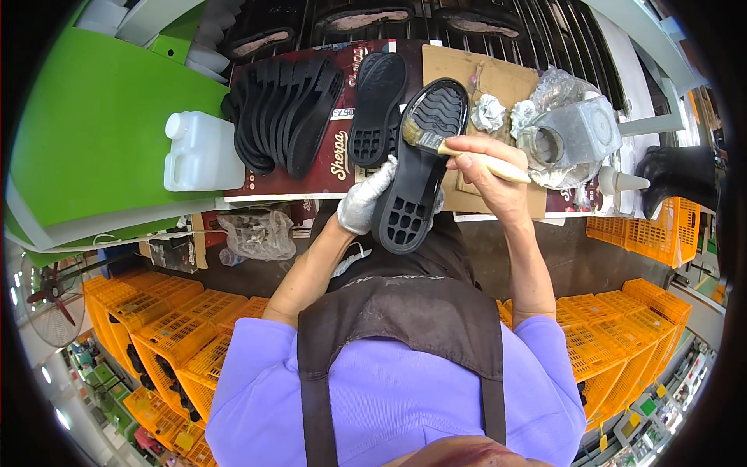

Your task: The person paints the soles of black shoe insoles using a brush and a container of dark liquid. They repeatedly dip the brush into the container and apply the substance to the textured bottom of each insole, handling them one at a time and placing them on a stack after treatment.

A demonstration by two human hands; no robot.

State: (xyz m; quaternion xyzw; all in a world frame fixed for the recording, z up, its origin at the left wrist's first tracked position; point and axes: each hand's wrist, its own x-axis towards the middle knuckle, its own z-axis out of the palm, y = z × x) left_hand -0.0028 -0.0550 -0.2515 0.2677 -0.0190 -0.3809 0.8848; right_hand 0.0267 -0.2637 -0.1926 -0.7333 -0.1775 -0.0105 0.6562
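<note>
A black shoe sole is held tilted over the bench's near edge. My left hand, in a whitish glove, wraps round its middle from below. Bare, my right hand grips a paintbrush by its pale handle. The bristles touch the sole near its middle, on the edge of the ridged front part, which looks wet and shiny. Two stacked soles lie just left of it on dark red cardboard. Farther left, several more soles lean in an overlapping row.
A white plastic jug stands at the left by a green panel. To the right are crumpled white wads, a cut clear plastic container and a nozzle bottle. Soles lie on the rollers behind. Orange crates stack around me.
</note>
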